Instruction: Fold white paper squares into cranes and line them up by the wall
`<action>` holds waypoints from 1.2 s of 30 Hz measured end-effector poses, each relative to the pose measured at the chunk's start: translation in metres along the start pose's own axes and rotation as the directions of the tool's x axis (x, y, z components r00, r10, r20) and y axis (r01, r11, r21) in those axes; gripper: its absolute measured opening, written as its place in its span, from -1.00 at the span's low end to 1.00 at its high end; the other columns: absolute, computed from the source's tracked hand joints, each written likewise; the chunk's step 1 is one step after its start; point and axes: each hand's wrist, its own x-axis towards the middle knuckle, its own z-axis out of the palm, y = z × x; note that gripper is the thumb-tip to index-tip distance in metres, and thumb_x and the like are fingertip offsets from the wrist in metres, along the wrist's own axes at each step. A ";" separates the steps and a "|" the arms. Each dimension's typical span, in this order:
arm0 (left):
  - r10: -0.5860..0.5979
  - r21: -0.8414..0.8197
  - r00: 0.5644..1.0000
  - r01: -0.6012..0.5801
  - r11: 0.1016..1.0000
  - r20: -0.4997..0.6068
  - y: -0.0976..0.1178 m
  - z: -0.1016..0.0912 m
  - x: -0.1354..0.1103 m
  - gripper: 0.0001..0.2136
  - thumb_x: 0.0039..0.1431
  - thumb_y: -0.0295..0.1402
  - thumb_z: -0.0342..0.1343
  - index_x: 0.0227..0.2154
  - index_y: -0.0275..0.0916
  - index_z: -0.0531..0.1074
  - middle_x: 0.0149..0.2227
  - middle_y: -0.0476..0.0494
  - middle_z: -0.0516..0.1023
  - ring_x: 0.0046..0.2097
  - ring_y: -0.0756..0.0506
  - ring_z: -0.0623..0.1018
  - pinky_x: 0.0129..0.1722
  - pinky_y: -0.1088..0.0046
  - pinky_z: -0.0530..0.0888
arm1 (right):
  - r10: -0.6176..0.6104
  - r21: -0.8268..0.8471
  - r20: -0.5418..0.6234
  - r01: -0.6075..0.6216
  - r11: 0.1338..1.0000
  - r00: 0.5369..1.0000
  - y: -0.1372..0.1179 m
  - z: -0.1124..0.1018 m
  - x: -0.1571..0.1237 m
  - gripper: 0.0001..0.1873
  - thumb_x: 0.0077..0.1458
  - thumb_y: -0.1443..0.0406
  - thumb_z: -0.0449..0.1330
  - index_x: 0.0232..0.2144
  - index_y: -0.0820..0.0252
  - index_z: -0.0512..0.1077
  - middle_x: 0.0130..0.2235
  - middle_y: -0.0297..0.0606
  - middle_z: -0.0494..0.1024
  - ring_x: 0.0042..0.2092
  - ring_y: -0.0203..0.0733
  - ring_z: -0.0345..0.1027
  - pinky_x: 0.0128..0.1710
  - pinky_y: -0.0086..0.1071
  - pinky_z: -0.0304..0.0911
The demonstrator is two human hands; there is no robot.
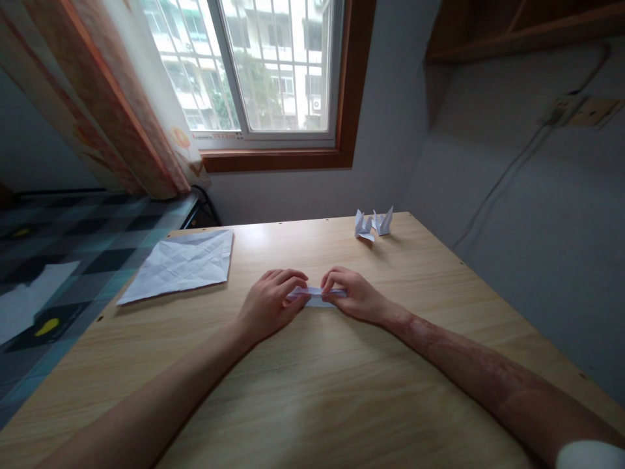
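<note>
A small folded sheet of white paper (pixel 319 301) lies low over the middle of the wooden table. At its left end, my left hand (pixel 274 296) pinches the paper between thumb and fingers. My right hand (pixel 355 292) grips the other end the same way, with its fingertips on the upper folded edge. Only the strip between the two hands shows clearly; the ends are covered by my fingers. Farther back on the right stand two folded white paper figures, one paper crane (pixel 364 226) beside another paper crane (pixel 383 222).
A creased white paper sheet (pixel 188 264) lies at the table's left rear. Left of the wooden table (pixel 303 391) is a bed with checked cloth (pixel 97 225) and white paper (pixel 34 296) on it. A window and curtain (pixel 122 98) are ahead; a cable (pixel 502 179) hangs along the right wall.
</note>
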 end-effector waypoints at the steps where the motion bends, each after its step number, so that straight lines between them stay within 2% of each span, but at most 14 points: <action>1: -0.002 0.000 1.000 0.002 1.000 -0.001 0.000 0.000 0.000 -0.91 0.45 -0.29 0.22 -0.12 -0.14 0.58 0.02 -0.15 0.73 0.00 -0.20 0.69 0.07 0.18 0.51 | -0.016 -0.032 0.000 0.016 0.999 1.000 0.000 0.000 0.000 -0.82 0.20 0.50 0.36 -0.34 0.13 0.56 -0.17 -0.25 0.64 -0.09 -0.12 0.51 0.00 -0.25 0.37; 6: 0.008 -0.014 1.000 -0.009 1.000 -0.008 -0.001 0.002 -0.002 -0.94 0.44 -0.31 0.24 -0.11 -0.13 0.56 0.02 -0.13 0.72 0.01 -0.20 0.69 0.08 0.16 0.52 | -0.025 -0.256 0.028 0.032 0.966 0.999 -0.004 -0.002 -0.001 -0.83 0.22 0.49 0.36 -0.28 0.11 0.56 -0.30 -0.29 0.62 -0.17 -0.09 0.43 -0.06 -0.22 0.30; 9: -0.032 -0.046 0.998 0.030 0.999 -0.057 0.001 0.000 -0.002 -0.89 0.41 -0.32 0.26 -0.05 -0.12 0.54 0.09 -0.16 0.69 0.04 -0.22 0.68 0.11 0.13 0.54 | 0.009 -0.262 0.032 0.000 0.965 0.999 -0.005 -0.002 -0.002 -0.81 0.25 0.47 0.33 -0.14 0.12 0.58 -0.23 -0.28 0.63 -0.18 -0.12 0.44 -0.08 -0.23 0.28; 11: -0.091 -0.121 0.988 0.076 0.990 -0.128 0.004 -0.003 0.000 -0.81 0.39 -0.32 0.29 0.00 -0.11 0.51 0.14 -0.20 0.64 0.10 -0.23 0.66 0.14 0.11 0.54 | 0.056 -0.194 -0.015 -0.058 0.979 0.998 -0.005 -0.003 -0.002 -0.81 0.30 0.44 0.30 -0.08 0.11 0.58 -0.19 -0.28 0.62 -0.18 -0.15 0.45 -0.13 -0.26 0.29; 13: -0.182 -0.235 0.956 0.127 0.964 -0.230 0.006 -0.006 0.002 -0.76 0.38 -0.31 0.30 0.04 -0.12 0.48 0.17 -0.24 0.61 0.17 -0.25 0.62 0.17 0.09 0.55 | 0.133 -0.073 -0.101 -0.140 0.987 0.986 -0.006 -0.002 -0.002 -0.85 0.34 0.36 0.30 -0.06 0.09 0.57 -0.21 -0.30 0.60 -0.20 -0.16 0.44 -0.18 -0.30 0.30; 15: -0.302 -0.354 0.900 0.183 0.917 -0.314 0.008 -0.006 0.004 -0.75 0.38 -0.29 0.30 0.05 -0.13 0.47 0.18 -0.26 0.57 0.24 -0.27 0.57 0.19 0.09 0.55 | 0.209 0.079 -0.181 -0.197 0.977 0.961 -0.009 -0.001 0.001 -0.82 0.34 0.28 0.33 -0.02 0.07 0.55 -0.24 -0.34 0.57 -0.21 -0.18 0.44 -0.21 -0.32 0.32; 17: -0.425 -0.470 0.840 0.240 0.849 -0.338 0.009 -0.003 0.005 -0.73 0.38 -0.24 0.30 0.06 -0.13 0.45 0.23 -0.28 0.53 0.26 -0.26 0.56 0.19 0.08 0.54 | 0.265 0.238 -0.219 -0.212 0.948 0.939 -0.012 0.002 0.004 -0.69 0.31 0.21 0.38 0.07 0.04 0.52 -0.24 -0.36 0.54 -0.23 -0.20 0.45 -0.23 -0.33 0.34; 19: -0.528 -0.589 0.801 0.288 0.755 -0.284 0.011 0.003 0.005 -0.68 0.37 -0.20 0.33 0.06 -0.14 0.43 0.25 -0.28 0.52 0.19 -0.23 0.60 0.19 0.10 0.54 | 0.307 0.397 -0.198 -0.210 0.894 0.931 -0.013 0.005 0.006 -0.58 0.26 0.16 0.43 0.11 0.03 0.49 -0.24 -0.37 0.53 -0.25 -0.21 0.46 -0.26 -0.35 0.36; 21: -0.588 -0.703 0.795 0.333 0.628 -0.148 0.015 0.009 0.004 -0.65 0.34 -0.16 0.36 0.04 -0.15 0.42 0.23 -0.27 0.54 0.08 -0.18 0.66 0.11 0.18 0.58 | 0.328 0.526 -0.149 -0.206 0.825 0.933 -0.012 0.008 0.008 -0.54 0.20 0.12 0.49 0.08 0.03 0.48 -0.23 -0.37 0.55 -0.24 -0.20 0.51 -0.23 -0.33 0.42; 24: -0.570 -0.826 0.815 0.390 0.406 0.104 0.024 0.016 0.003 -0.67 0.32 -0.13 0.39 -0.07 -0.18 0.42 0.09 -0.23 0.66 -0.08 -0.13 0.70 -0.09 0.32 0.60 | 0.328 0.618 -0.090 -0.206 0.759 0.940 -0.005 0.012 0.006 -0.51 0.13 0.10 0.55 -0.01 0.05 0.45 -0.21 -0.34 0.59 -0.18 -0.16 0.57 -0.16 -0.29 0.49; 26: -0.535 -0.854 0.822 0.410 0.319 0.195 0.031 0.017 0.003 -0.68 0.32 -0.12 0.40 -0.13 -0.20 0.44 -0.10 -0.17 0.72 -0.15 -0.12 0.71 -0.18 0.38 0.58 | 0.331 0.646 -0.061 -0.215 0.733 0.942 -0.001 0.016 0.004 -0.49 0.10 0.08 0.56 -0.04 0.05 0.43 -0.20 -0.35 0.60 -0.19 -0.16 0.59 -0.17 -0.29 0.51; 29: -0.530 -0.860 0.828 0.395 0.324 0.181 0.037 0.015 0.004 -0.71 0.29 -0.13 0.42 -0.20 -0.21 0.50 -0.25 -0.10 0.70 -0.22 -0.11 0.69 -0.23 0.41 0.56 | 0.342 0.690 -0.034 -0.225 0.688 0.939 0.000 0.021 0.002 -0.45 0.08 0.07 0.58 -0.04 0.03 0.39 -0.20 -0.39 0.61 -0.25 -0.20 0.58 -0.24 -0.32 0.50; 32: -0.547 -0.833 0.828 0.385 0.397 0.122 0.039 0.013 0.005 -0.75 0.27 -0.17 0.43 -0.21 -0.22 0.57 -0.26 -0.09 0.69 -0.27 -0.08 0.65 -0.24 0.42 0.55 | 0.333 0.729 -0.028 -0.209 0.652 0.942 -0.003 0.027 0.000 -0.45 0.09 0.08 0.58 -0.08 0.02 0.36 -0.20 -0.43 0.61 -0.28 -0.25 0.57 -0.24 -0.36 0.46; 36: -0.535 -0.803 0.838 0.390 0.451 0.107 0.041 0.009 0.007 -0.83 0.31 -0.23 0.35 -0.21 -0.24 0.63 -0.24 -0.13 0.71 -0.22 -0.11 0.66 -0.17 0.39 0.57 | 0.334 0.711 -0.006 -0.231 0.664 0.943 -0.007 0.030 -0.003 -0.52 0.14 0.07 0.56 -0.13 0.06 0.39 -0.25 -0.40 0.63 -0.27 -0.25 0.55 -0.22 -0.36 0.43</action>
